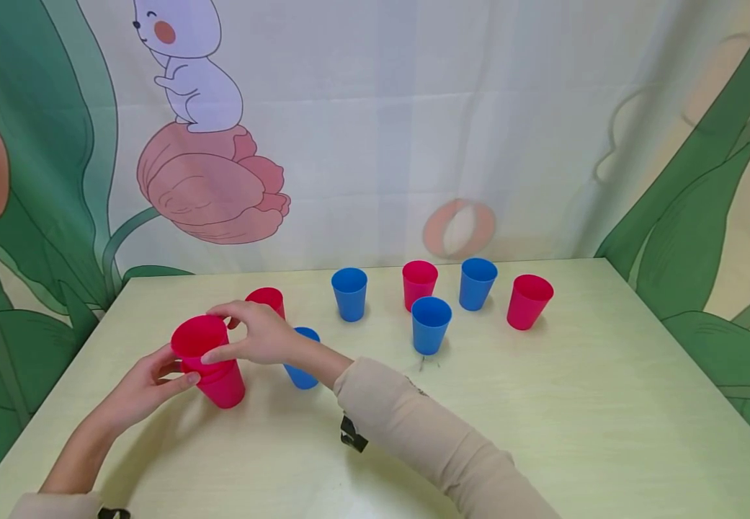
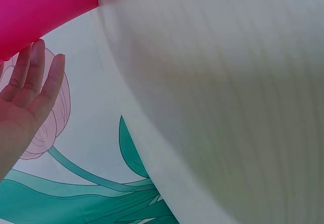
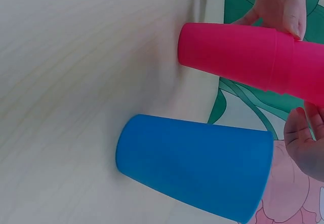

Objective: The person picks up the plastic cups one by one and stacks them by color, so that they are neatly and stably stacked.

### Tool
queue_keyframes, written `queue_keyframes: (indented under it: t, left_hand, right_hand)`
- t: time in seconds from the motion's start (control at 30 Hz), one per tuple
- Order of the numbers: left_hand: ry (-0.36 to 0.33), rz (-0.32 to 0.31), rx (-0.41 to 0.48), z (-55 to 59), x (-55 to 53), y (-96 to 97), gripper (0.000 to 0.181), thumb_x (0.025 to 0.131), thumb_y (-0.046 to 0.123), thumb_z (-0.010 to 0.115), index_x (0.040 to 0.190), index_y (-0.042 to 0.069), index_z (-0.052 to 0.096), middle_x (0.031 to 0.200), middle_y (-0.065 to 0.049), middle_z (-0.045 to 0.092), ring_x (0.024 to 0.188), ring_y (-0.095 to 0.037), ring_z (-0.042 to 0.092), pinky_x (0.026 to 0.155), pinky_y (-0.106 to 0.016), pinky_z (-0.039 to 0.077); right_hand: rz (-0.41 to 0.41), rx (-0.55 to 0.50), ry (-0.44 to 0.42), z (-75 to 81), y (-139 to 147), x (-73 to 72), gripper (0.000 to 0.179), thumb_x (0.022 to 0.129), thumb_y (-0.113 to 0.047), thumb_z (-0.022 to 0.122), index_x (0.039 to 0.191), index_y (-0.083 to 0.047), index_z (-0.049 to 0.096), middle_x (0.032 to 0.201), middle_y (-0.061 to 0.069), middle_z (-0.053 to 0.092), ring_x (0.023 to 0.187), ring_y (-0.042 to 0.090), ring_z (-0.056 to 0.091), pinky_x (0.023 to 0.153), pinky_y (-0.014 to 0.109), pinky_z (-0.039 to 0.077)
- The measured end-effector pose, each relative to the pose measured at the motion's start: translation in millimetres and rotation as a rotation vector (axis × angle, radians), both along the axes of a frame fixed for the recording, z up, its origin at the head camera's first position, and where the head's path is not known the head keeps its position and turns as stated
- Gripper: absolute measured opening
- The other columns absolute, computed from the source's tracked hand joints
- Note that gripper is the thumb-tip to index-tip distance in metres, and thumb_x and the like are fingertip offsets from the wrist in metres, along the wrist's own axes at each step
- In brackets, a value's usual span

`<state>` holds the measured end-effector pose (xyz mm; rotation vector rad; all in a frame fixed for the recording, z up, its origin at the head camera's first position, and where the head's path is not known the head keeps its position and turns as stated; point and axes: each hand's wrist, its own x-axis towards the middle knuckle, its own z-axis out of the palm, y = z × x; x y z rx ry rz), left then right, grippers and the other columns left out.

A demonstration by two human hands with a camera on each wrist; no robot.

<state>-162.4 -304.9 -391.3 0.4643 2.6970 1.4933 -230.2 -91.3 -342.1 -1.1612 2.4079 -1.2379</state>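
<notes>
gripping a red cup each, the two hands meet at the left part of the desk, where the upper red cup sits partly inside the lower red cup, both tilted, mouths up. the left hand holds the lower one near its rim, thumb in front and fingers behind it; the right hand pinches the upper one between its thumb and fingers, close to the rim. i cannot tell if the base of the stack touches the desk or is just above it. partly hidden behind the right hand is a red cup, and just beside the right wrist a blue cup stands near the stack. farther right, apart from the hands, are a blue cup in the back row, a red cup near the backdrop, a front blue cup, a rear blue cup and a rightmost red cup, all upright on the desk. behind hangs a backdrop with a white animal on a pink flower. beige sleeves cover the forearms.
</notes>
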Motion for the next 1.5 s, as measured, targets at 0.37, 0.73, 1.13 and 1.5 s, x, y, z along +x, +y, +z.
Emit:
queue_keyframes:
  t: [0.37, 0.73, 1.13, 1.5]
  left_hand:
    - [-0.002, -0.003, -0.004, 1.8, 0.8, 2.4, 0.058, 0.084, 0.012, 0.064, 0.134, 0.000, 0.036, 0.113, 0.015, 0.048, 0.095, 0.000, 0.050, 0.071, -0.029, 0.052]
    - [-0.021, 0.003, -0.031, 2.8, 0.3, 3.6, 0.059, 0.084, 0.015, 0.065, 0.133, 0.001, 0.037, 0.114, 0.005, 0.050, 0.096, -0.006, 0.051, 0.071, -0.030, 0.052]
    - [0.026, -0.025, -0.035, 0.5, -1.3, 2.7, 0.063, 0.083, 0.012, 0.066, 0.136, 0.003, 0.034, 0.116, 0.009, 0.047, 0.096, -0.002, 0.050, 0.071, -0.027, 0.052]
    - [0.047, 0.048, -0.109, 6.9, 1.2, 7.5, 0.074, 0.083, 0.017, 0.067, 0.142, 0.007, 0.024, 0.124, -0.018, 0.045, 0.104, -0.022, 0.048, 0.074, -0.020, 0.048]
  right_hand:
    - [-0.028, 0.066, -0.006, -6.1, -2, -0.9, 0.066, 0.073, -0.031, 0.076, 0.130, -0.015, 0.048, 0.114, -0.007, 0.054, 0.097, 0.005, 0.048, 0.065, 0.012, 0.043]
    - [-0.031, 0.129, 0.015, -10.7, -4, -0.6, 0.066, 0.073, -0.033, 0.076, 0.129, -0.014, 0.049, 0.114, -0.007, 0.055, 0.101, 0.008, 0.049, 0.065, 0.010, 0.042]
    - [-0.037, 0.201, 0.050, -15.0, -5, -0.8, 0.067, 0.072, -0.038, 0.075, 0.130, -0.015, 0.049, 0.116, -0.008, 0.054, 0.101, 0.003, 0.046, 0.067, 0.011, 0.041]
    - [-0.050, 0.106, 0.041, -10.5, 10, 1.1, 0.066, 0.075, -0.038, 0.073, 0.131, -0.014, 0.048, 0.118, -0.003, 0.054, 0.104, 0.008, 0.049, 0.070, 0.012, 0.041]
